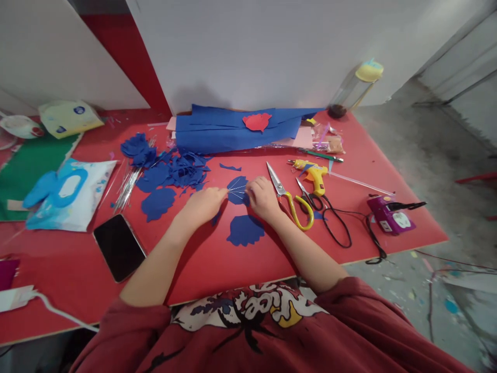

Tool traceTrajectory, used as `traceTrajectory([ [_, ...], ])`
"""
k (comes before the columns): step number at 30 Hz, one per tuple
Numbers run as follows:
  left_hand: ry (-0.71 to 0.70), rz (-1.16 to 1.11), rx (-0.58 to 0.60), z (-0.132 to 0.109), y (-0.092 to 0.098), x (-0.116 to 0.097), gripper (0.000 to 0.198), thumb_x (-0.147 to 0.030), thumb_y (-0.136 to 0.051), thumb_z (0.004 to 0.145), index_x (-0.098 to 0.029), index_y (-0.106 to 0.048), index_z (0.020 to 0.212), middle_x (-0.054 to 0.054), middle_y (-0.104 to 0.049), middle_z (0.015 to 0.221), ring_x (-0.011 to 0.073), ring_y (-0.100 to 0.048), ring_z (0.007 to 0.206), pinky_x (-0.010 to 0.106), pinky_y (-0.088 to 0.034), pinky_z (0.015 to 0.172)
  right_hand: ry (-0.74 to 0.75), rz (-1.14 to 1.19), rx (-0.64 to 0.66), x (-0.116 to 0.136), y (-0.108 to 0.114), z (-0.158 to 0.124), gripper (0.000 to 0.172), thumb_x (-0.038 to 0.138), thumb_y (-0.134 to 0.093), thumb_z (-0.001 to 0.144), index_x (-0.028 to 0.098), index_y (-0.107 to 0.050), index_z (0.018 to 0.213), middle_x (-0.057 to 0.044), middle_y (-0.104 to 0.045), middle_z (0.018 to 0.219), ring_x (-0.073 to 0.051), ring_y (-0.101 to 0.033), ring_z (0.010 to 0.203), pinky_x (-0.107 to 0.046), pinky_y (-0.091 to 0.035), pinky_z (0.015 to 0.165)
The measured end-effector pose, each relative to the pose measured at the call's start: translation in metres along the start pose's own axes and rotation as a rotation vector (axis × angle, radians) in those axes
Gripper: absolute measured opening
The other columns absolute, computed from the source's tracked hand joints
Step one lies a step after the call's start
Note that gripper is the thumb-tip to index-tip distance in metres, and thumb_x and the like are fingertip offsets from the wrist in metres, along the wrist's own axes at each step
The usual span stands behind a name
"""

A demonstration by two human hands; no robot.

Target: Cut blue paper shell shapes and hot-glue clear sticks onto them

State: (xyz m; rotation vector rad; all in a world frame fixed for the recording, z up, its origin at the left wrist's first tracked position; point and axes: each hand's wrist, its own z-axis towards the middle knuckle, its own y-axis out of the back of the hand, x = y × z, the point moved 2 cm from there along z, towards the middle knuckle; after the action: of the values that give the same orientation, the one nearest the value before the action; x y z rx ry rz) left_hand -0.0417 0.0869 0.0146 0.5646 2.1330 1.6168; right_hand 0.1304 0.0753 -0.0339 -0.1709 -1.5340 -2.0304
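Note:
Several thin silvery wires (236, 189) stretch between my two hands, fanning out from a single bunch at the left. My left hand (209, 202) pinches that bunched end. At the spread end, my right hand (262, 194) has its fingers curled in on the wires. Behind them lies a blue scalloped cut-out (237, 199), partly covered by my right fingers. A second blue cut-out (245, 231) rests flat just below my hands. Left of my left hand is another blue cut-out (157, 203), beside a heap of blue pieces (186, 168) and a bundle of loose wires (127, 189).
Large yellow-handled scissors (289, 199), small scissors (308, 196) and a yellow glue gun (316, 173) lie to the right, near a purple box (390, 215) with cords. A phone (119, 247) and wipes pack (73, 194) are left. Blue sheets (225, 129) line the back; a bottle (355, 88) stands far right.

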Motion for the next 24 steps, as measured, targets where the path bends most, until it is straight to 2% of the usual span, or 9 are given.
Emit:
traceTrajectory([
  [3, 0.061, 0.005, -0.050, -0.004, 0.006, 0.020, 0.038, -0.011, -0.035, 0.086, -0.018, -0.056, 0.117, 0.011, -0.064, 0.113, 0.0226, -0.062, 0.100, 0.033, -0.049, 0.082, -0.110, -0.001, -0.082, -0.007, 0.003, 0.001, 0.020, 0.022, -0.036, 0.090, 0.018, -0.054, 0.083, -0.010, -0.061, 0.092, -0.022, -0.048, 0.091, -0.034, -0.035, 0.080],
  [6, 0.090, -0.018, -0.099, -0.009, 0.013, 0.036, 0.036, -0.013, -0.036, 0.087, -0.019, -0.060, 0.114, 0.009, -0.065, 0.112, 0.0206, -0.062, 0.101, 0.030, -0.048, 0.085, -0.152, -0.001, -0.119, -0.013, 0.004, 0.002, 0.017, 0.020, -0.037, 0.088, 0.019, -0.052, 0.082, -0.009, -0.060, 0.092, -0.023, -0.048, 0.091, -0.034, -0.035, 0.080],
  [13, 0.113, -0.042, -0.142, -0.013, 0.017, 0.052, 0.034, -0.017, -0.035, 0.089, -0.019, -0.064, 0.106, 0.008, -0.068, 0.107, 0.0227, -0.062, 0.100, 0.031, -0.048, 0.083, -0.218, -0.022, -0.171, -0.021, 0.009, 0.003, 0.015, 0.020, -0.037, 0.086, 0.020, -0.051, 0.081, -0.011, -0.059, 0.091, -0.024, -0.047, 0.089, -0.037, -0.036, 0.080],
  [18, 0.122, -0.061, -0.135, -0.009, 0.013, 0.057, 0.034, -0.015, -0.036, 0.087, -0.020, -0.065, 0.104, 0.007, -0.068, 0.108, 0.0237, -0.062, 0.101, 0.031, -0.048, 0.083, -0.305, -0.035, -0.166, -0.025, 0.013, 0.004, 0.012, 0.021, -0.039, 0.085, 0.020, -0.052, 0.083, -0.012, -0.058, 0.095, -0.026, -0.047, 0.093, -0.039, -0.036, 0.080],
  [24, 0.193, -0.039, -0.140, -0.008, 0.006, 0.072, 0.038, -0.014, -0.033, 0.086, -0.018, -0.062, 0.111, 0.010, -0.067, 0.109, 0.0238, -0.062, 0.102, 0.033, -0.047, 0.086, -0.388, -0.099, -0.090, -0.028, 0.011, 0.005, 0.014, 0.020, -0.038, 0.086, 0.018, -0.052, 0.087, -0.013, -0.058, 0.097, -0.026, -0.049, 0.098, -0.037, -0.037, 0.079],
])
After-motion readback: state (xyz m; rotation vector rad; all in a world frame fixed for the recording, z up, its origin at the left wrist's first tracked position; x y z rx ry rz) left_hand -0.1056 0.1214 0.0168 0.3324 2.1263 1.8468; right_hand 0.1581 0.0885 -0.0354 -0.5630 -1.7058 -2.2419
